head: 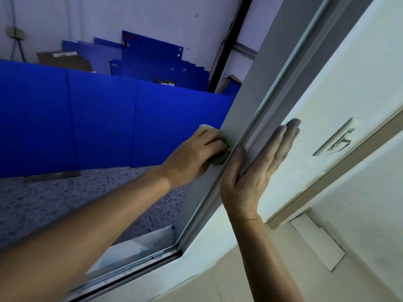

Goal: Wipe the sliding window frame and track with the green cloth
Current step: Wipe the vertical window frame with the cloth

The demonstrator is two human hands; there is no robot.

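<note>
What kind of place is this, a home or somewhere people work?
Probably a storeroom or workshop: blue panels and flattened cardboard lean on the wall beyond the sliding window frame, above a speckled floor.

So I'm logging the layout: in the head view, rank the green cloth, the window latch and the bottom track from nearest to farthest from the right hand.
1. green cloth, left of the right hand
2. window latch, to its right
3. bottom track, low left

Your left hand (194, 153) presses cloth (220, 158) on frame (246, 118) left face; right hand (257, 168) flat on its right; track (130, 269) near-below.
</note>
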